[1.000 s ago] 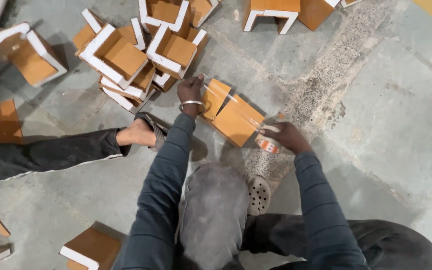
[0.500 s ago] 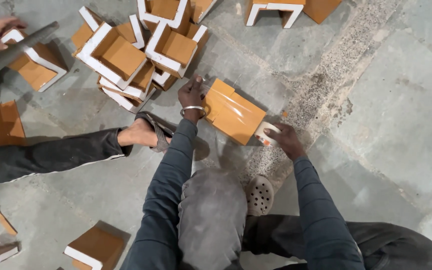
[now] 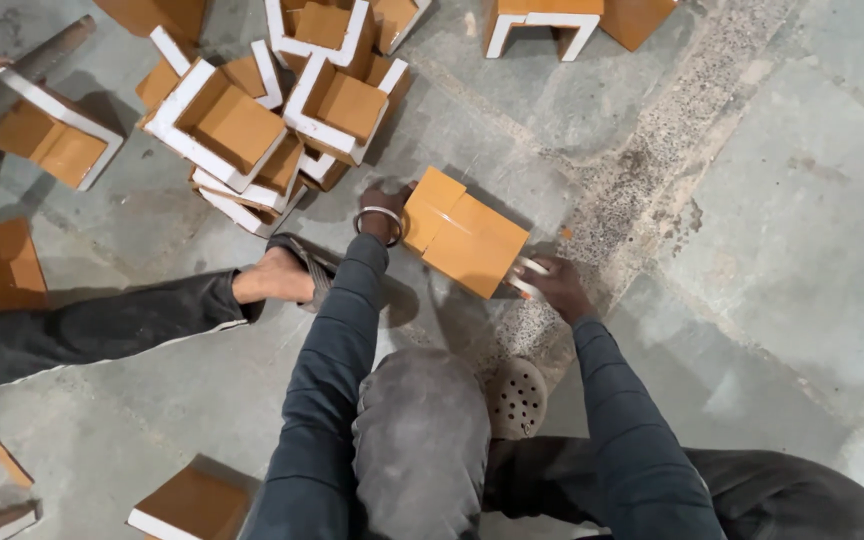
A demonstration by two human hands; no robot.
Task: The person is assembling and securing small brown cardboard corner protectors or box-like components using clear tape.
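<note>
Risk noted: orange-brown flat cardboard box point(image 3: 464, 240), tilted on the grey concrete floor point(image 3: 772, 230), gripped only at two opposite ends. Likely to slip or pivot if either grip loosens, since no more than one lower edge appears to bear on the floor. Possible crushing of the near corner under the right hand point(image 3: 552, 285), closed round that corner together with a small white-and-orange roll, probably tape; exact finger spread not discernible. Left hand point(image 3: 384, 212), metal bangle at the wrist, closed on the box's far-left edge, fingers largely hidden behind it. Further hazard: stack of open white-rimmed orange cardboard trays point(image 3: 262, 120) just beyond and left of the box, close enough to be knocked. Another person's sandalled foot point(image 3: 282, 275) near, left of the box.

Condition of box: panels smooth, one visible fold line across the top face, no tears seen. Underside hidden.
</note>
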